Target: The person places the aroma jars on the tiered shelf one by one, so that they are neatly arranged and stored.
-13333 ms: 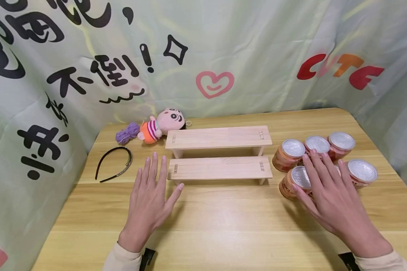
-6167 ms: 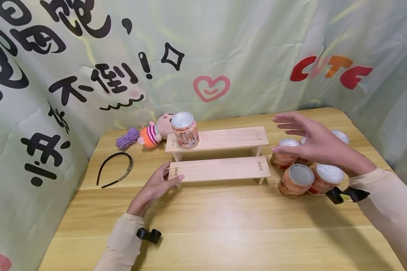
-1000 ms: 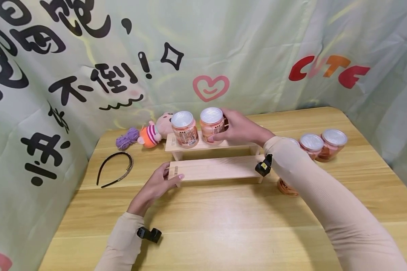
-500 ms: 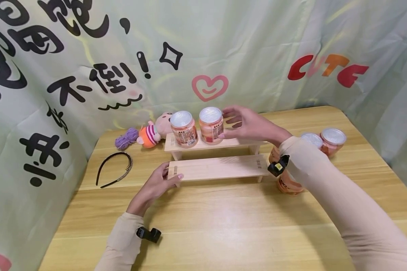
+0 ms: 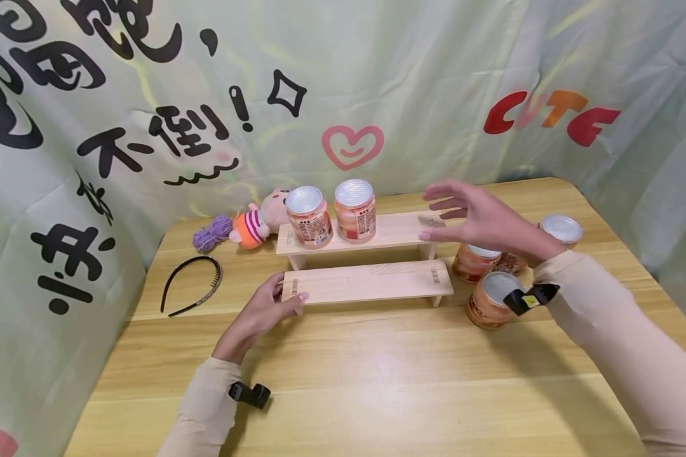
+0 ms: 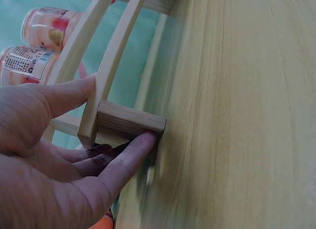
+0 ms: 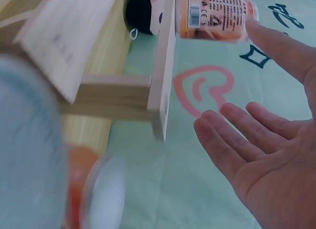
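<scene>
My left hand (image 5: pixel 262 312) grips the left end of the front, lower wooden shelf (image 5: pixel 366 283). In the left wrist view its thumb lies on the board and the fingers reach around the shelf leg (image 6: pixel 129 118). Two clear fruit cans with silvery lids, a left can (image 5: pixel 309 219) and a right can (image 5: pixel 356 212), stand upright side by side on the back, higher shelf (image 5: pixel 403 230). Nothing is in my right hand (image 5: pixel 483 216), which hovers over that shelf's right end with fingers spread and relaxed. Several more fruit cans, such as the nearest one (image 5: pixel 486 308), stand to the right, partly hidden by my right arm.
Left of the shelves lie a black headband (image 5: pixel 166 289), a bundle of purple yarn (image 5: pixel 213 233) and a plush doll (image 5: pixel 251 228), its head partly behind the left can. A printed cloth (image 5: pixel 423 95) hangs behind the wooden table (image 5: pixel 343 374).
My right hand has let go of the second can on the back shelf and moved right, away from it. My left hand has stayed on the front shelf.
</scene>
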{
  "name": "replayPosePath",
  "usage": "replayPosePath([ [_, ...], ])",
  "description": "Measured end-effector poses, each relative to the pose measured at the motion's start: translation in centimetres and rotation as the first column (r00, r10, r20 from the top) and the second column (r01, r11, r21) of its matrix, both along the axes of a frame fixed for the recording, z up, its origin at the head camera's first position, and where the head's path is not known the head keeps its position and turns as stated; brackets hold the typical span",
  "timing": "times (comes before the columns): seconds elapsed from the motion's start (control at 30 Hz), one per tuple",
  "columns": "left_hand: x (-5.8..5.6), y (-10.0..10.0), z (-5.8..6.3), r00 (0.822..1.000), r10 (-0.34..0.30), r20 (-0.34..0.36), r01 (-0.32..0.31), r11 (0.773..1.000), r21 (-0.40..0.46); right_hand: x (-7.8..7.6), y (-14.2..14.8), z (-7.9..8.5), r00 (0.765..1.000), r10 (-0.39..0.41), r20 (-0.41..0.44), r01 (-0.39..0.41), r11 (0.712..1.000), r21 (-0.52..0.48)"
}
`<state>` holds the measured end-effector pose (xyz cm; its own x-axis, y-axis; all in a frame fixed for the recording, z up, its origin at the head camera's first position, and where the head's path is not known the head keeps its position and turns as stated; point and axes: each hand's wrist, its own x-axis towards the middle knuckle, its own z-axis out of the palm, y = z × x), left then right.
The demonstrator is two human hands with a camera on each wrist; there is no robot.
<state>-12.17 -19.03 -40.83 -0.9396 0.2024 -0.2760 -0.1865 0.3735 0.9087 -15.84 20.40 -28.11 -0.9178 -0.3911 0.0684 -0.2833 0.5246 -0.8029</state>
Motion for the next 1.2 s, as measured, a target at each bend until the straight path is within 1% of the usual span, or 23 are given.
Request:
replayPosePath([
  [0.1, 0.0, 0.0, 0.0, 1.000, 0.001, -0.002, -0.001, 1.000, -0.003, 1.2, 1.5, -0.1, 0.999, -0.037, 0.008, 0.037, 0.999, 0.020],
  [0.17, 0.0, 0.0, 0.0, 1.000, 0.002, -0.002, -0.002, 1.000, -0.001, 1.9, 2.4, -0.4, 0.999, -0.052, -0.001, 0.052, 0.999, 0.017],
  [0.27, 0.0, 0.0, 0.1, 1.000, 0.000, -0.002, 0.000, 1.000, -0.005, 2.8, 3.7, -0.9, 0.998, -0.055, -0.024, 0.055, 0.998, -0.005],
  [0.3, 0.0, 0.0, 0.1, 1.000, 0.000, 0.000, 0.000, 1.000, -0.004, 3.1, 4.2, -1.2, 0.998, -0.053, -0.034, 0.053, 0.999, -0.011],
  [0.53, 0.1, 0.0, 0.1, 1.000, -0.007, -0.009, 0.007, 1.000, -0.014, 5.5, 6.9, -3.1, 0.990, -0.137, -0.044, 0.138, 0.990, 0.013],
  [0.63, 0.1, 0.0, 0.1, 1.000, -0.010, -0.009, 0.010, 1.000, -0.015, 6.4, 7.9, -4.3, 0.988, -0.133, -0.076, 0.134, 0.991, 0.008],
  [0.8, 0.1, 0.0, 0.1, 1.000, -0.008, -0.006, 0.008, 1.000, -0.008, 7.7, 8.7, -6.4, 0.982, -0.132, -0.132, 0.132, 0.991, -0.013],
  [0.87, 0.0, 0.0, 0.1, 1.000, -0.004, -0.005, 0.004, 1.000, -0.015, 8.2, 8.9, -7.2, 0.980, -0.142, -0.137, 0.139, 0.990, -0.034],
  [0.97, 0.1, 0.0, 0.2, 1.000, -0.003, -0.003, 0.003, 1.000, -0.018, 9.0, 9.1, -8.2, 0.977, -0.172, -0.123, 0.167, 0.985, -0.054],
  [1.07, 0.0, -0.1, 0.2, 1.000, -0.002, 0.000, 0.002, 1.000, -0.017, 9.7, 9.2, -9.1, 0.974, -0.203, -0.102, 0.199, 0.979, -0.051],
  [1.2, 0.1, 0.0, 0.2, 1.000, -0.006, 0.000, 0.006, 1.000, -0.014, 10.3, 9.0, -10.0, 0.974, -0.213, -0.074, 0.211, 0.977, -0.033],
])
